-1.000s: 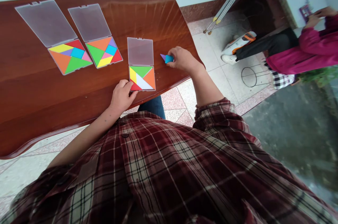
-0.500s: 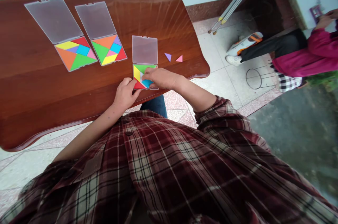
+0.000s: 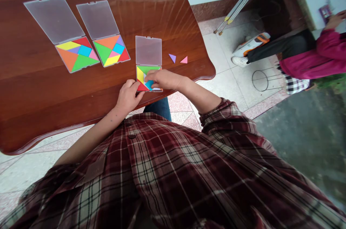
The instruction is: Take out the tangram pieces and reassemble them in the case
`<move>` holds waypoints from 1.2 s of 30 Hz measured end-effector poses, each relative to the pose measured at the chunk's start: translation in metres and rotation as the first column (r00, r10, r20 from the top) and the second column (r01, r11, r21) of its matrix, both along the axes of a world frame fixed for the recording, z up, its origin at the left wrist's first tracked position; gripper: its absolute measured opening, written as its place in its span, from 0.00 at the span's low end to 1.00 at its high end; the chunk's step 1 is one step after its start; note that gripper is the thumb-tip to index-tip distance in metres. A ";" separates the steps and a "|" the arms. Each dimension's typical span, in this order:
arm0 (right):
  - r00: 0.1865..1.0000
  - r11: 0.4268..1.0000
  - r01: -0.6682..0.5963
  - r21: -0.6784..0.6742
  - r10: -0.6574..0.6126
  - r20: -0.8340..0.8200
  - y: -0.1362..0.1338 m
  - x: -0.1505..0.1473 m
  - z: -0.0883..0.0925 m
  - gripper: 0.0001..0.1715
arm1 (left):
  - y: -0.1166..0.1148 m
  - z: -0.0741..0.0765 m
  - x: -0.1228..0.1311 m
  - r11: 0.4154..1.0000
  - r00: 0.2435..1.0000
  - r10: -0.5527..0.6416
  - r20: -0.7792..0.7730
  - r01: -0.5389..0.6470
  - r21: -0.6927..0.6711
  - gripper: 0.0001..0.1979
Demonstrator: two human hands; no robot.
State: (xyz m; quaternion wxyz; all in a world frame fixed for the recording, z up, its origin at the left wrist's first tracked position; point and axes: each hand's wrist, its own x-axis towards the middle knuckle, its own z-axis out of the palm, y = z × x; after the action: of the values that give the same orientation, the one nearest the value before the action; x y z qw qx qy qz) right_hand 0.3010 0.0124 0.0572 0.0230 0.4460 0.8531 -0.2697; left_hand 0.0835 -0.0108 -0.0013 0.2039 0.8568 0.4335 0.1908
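Observation:
A tangram case [image 3: 148, 50] lies with its clear lid folded back near the table's front edge. In its tray are a green piece [image 3: 149, 67], a yellow piece [image 3: 140, 74], a red piece [image 3: 141, 87] and a blue piece [image 3: 149, 84]. My left hand [image 3: 128, 95] grips the tray's lower left corner, fingertips by the red piece. Over the tray's right half, my right hand [image 3: 163, 79] has its fingers bent onto the blue piece and covers much of that side. A purple triangle [image 3: 172, 58] and a pink triangle [image 3: 184, 59] lie loose to the right.
Two more open tangram cases, a left one [image 3: 54, 20] and a middle one [image 3: 97, 20], hold coloured pieces on the wooden table [image 3: 151, 9]. Crutches [image 3: 243, 0] lean by the wall. Another person's leg [image 3: 270, 49] and a wire ring [image 3: 260, 80] are off to the right.
My right hand has shifted slightly left over the tray, and the blue piece under its fingers seems nudged left. My left hand stays in place.

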 end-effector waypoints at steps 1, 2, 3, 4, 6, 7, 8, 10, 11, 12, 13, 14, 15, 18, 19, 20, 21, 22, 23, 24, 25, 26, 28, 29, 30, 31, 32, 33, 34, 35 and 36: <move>0.999 1.000 0.027 0.014 -0.027 -0.035 0.001 0.004 -0.002 0.18 | 0.000 0.000 0.000 1.000 1.000 0.001 0.002 -0.001 -0.002 0.15; 0.997 0.998 0.060 0.032 -0.059 -0.058 0.002 0.007 -0.003 0.18 | 0.000 0.000 0.000 1.000 1.000 0.001 0.005 -0.001 -0.003 0.15; 0.994 0.995 0.093 0.046 -0.090 -0.065 0.002 0.011 -0.005 0.17 | 0.000 0.000 0.000 1.000 1.000 0.001 0.007 -0.001 -0.005 0.15; 0.992 0.992 0.116 0.053 -0.113 -0.056 0.002 0.014 -0.006 0.17 | 0.000 0.000 0.000 1.000 1.000 0.001 0.009 -0.001 -0.006 0.14; 0.991 0.990 0.133 0.044 -0.133 -0.003 0.000 0.018 -0.007 0.15 | 0.000 -0.001 0.000 1.000 1.000 0.002 0.011 -0.002 -0.006 0.14; 0.991 0.991 0.133 0.033 -0.134 0.028 -0.001 0.019 -0.008 0.15 | 0.000 -0.002 -0.001 1.000 1.000 0.002 0.011 -0.002 -0.006 0.14; 0.989 0.991 0.134 0.026 -0.135 0.053 -0.003 0.019 -0.008 0.15 | 0.000 -0.002 -0.001 1.000 1.000 0.001 0.011 -0.001 -0.004 0.14; 0.988 0.991 0.132 0.022 -0.133 0.082 -0.005 0.016 -0.009 0.15 | 0.000 -0.003 -0.001 1.000 1.000 -0.003 0.009 0.003 0.002 0.14; 0.987 0.991 0.131 0.022 -0.132 0.091 -0.005 0.014 -0.009 0.16 | 0.000 -0.003 -0.001 1.000 1.000 -0.005 0.008 0.005 0.005 0.14; 0.987 0.992 0.128 0.021 -0.130 0.098 -0.005 0.012 -0.009 0.16 | 0.000 -0.002 -0.001 1.000 1.000 -0.006 0.006 0.006 0.007 0.14; 0.986 0.992 0.125 0.019 -0.126 0.106 -0.005 0.010 -0.008 0.16 | 0.000 -0.002 -0.001 1.000 1.000 -0.005 0.003 0.005 0.008 0.14; 0.985 0.992 0.123 0.019 -0.124 0.117 -0.006 0.008 -0.007 0.16 | 0.000 -0.002 -0.001 1.000 1.000 -0.004 0.001 0.004 0.008 0.14; 0.984 0.992 0.122 0.023 -0.124 0.132 -0.006 0.007 -0.005 0.16 | 0.000 -0.001 -0.001 1.000 1.000 -0.003 -0.003 0.003 0.007 0.14; 0.974 0.992 0.117 0.046 -0.124 0.189 -0.007 0.004 0.003 0.15 | 0.000 -0.001 -0.001 1.000 1.000 0.000 -0.009 0.001 0.007 0.14; 0.971 0.992 0.118 0.052 -0.126 0.203 -0.008 0.003 0.006 0.15 | 0.000 -0.001 -0.001 1.000 1.000 -0.001 -0.009 0.001 0.009 0.14; 0.969 0.991 0.120 0.052 -0.129 0.209 -0.008 0.002 0.008 0.15 | 0.000 -0.001 -0.001 1.000 1.000 -0.002 -0.008 0.002 0.011 0.14; 0.969 0.991 0.124 0.049 -0.132 0.209 -0.009 0.001 0.010 0.15 | 0.000 -0.002 -0.001 1.000 1.000 -0.002 -0.005 0.002 0.013 0.13; 0.970 0.991 0.129 0.044 -0.135 0.203 -0.009 -0.001 0.011 0.15 | 0.000 -0.002 -0.001 1.000 1.000 -0.001 -0.002 0.001 0.013 0.14; 0.971 0.990 0.133 0.040 -0.138 0.194 -0.009 -0.002 0.012 0.15 | 0.000 -0.001 -0.001 1.000 1.000 0.001 -0.001 -0.001 0.011 0.14; 0.972 0.990 0.136 0.036 -0.140 0.186 -0.009 -0.003 0.011 0.16 | 0.000 -0.001 0.000 1.000 1.000 0.003 0.001 -0.003 0.005 0.14; 0.973 0.990 0.138 0.034 -0.141 0.183 -0.009 -0.004 0.011 0.17 | 0.000 0.000 0.000 1.000 1.000 0.004 0.001 -0.004 -0.004 0.14; 0.973 0.990 0.137 0.032 -0.140 0.183 -0.009 -0.005 0.009 0.17 | 0.000 0.000 0.000 1.000 1.000 0.005 0.002 -0.005 -0.012 0.14; 0.973 0.991 0.129 0.028 -0.132 0.191 -0.009 -0.007 0.005 0.18 | -0.001 0.002 0.000 1.000 1.000 0.003 0.002 -0.003 -0.024 0.14; 0.972 0.992 0.126 0.027 -0.129 0.195 -0.009 -0.007 0.004 0.18 | -0.001 0.002 0.000 1.000 1.000 0.002 0.004 -0.002 -0.025 0.14; 0.972 0.992 0.123 0.027 -0.126 0.198 -0.009 -0.008 0.002 0.18 | -0.001 0.003 0.000 1.000 1.000 0.002 0.006 -0.001 -0.024 0.14; 0.972 0.992 0.122 0.029 -0.125 0.198 -0.009 -0.008 0.001 0.18 | -0.001 0.003 0.000 1.000 1.000 0.001 0.008 -0.001 -0.022 0.14; 0.972 0.992 0.123 0.028 -0.126 0.198 -0.009 -0.009 0.000 0.18 | -0.001 0.003 0.000 1.000 1.000 0.002 0.008 -0.002 -0.020 0.14; 0.972 0.992 0.125 0.026 -0.128 0.195 -0.009 -0.009 -0.001 0.18 | -0.001 0.003 0.000 1.000 1.000 0.002 0.007 -0.002 -0.020 0.14; 0.973 0.991 0.129 0.020 -0.130 0.190 -0.009 -0.009 -0.001 0.18 | -0.001 0.003 0.000 1.000 1.000 0.003 0.005 -0.003 -0.021 0.14; 0.975 0.991 0.136 0.016 -0.136 0.177 -0.009 -0.009 -0.001 0.18 | -0.001 0.003 0.000 1.000 1.000 0.005 0.003 -0.005 -0.022 0.14; 0.976 0.988 0.151 0.017 -0.151 0.155 -0.008 -0.007 0.000 0.19 | -0.001 0.003 0.000 1.000 1.000 0.006 0.001 -0.006 -0.024 0.14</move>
State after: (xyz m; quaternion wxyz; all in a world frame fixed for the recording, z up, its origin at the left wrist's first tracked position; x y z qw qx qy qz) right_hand 0.2936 0.0044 0.0572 0.0681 0.5294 0.8130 -0.2328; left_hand 0.0838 -0.0116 0.0012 0.2140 0.8529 0.4382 0.1867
